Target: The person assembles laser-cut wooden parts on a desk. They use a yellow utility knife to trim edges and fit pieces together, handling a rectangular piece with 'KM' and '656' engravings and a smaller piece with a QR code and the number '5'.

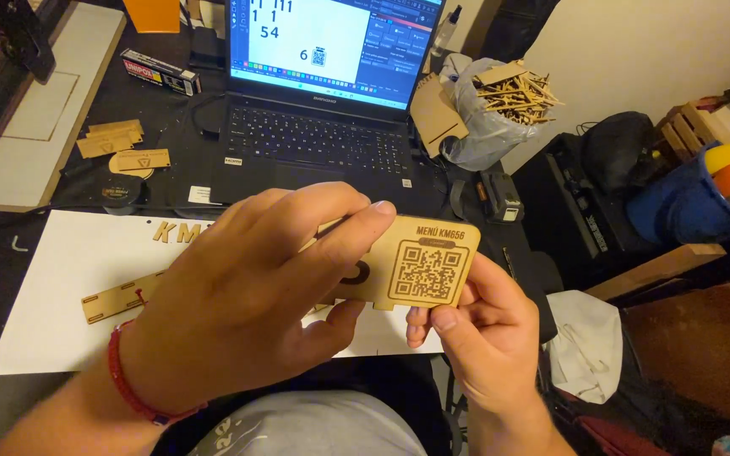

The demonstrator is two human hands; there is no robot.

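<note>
centrally, both hands' fingers clamped on engraved wooden plaque [407, 268], white sheet [57, 287], dark cluttered desk [171, 118], open laptop [318, 127]

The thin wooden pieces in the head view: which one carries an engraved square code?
The wooden plaque held between both hands carries it. The small cut pieces left of the laptop show no such code.

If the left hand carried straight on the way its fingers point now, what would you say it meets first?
Probably the right hand. The left hand points rightward across the wooden plaque it already grips, and the right hand's fingers hold the plaque's far end. Depth is hard to judge here.
</note>
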